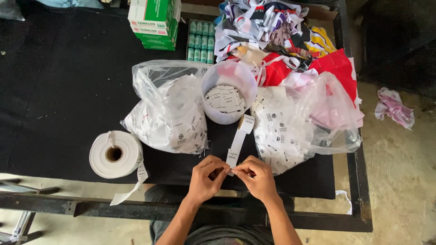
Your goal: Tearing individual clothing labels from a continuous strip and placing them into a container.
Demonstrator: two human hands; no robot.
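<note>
A white strip of printed labels (238, 141) runs from my fingers up to the rim of a translucent plastic tub (228, 90) that holds several loose cut labels. My left hand (205, 178) and my right hand (256, 177) meet at the near table edge, both pinching the strip's lower end between thumb and fingers. Left of the tub sits a clear plastic bag of white labels (170, 113). A second clear bag of labels (290, 131) lies to the right of my hands.
A white roll of label tape (114, 154) lies at the near left, its loose end hanging over the table edge. Green and white boxes (154, 22), teal thread spools (200, 41) and a heap of coloured fabric scraps (281, 36) sit farther back on the black table (54, 81).
</note>
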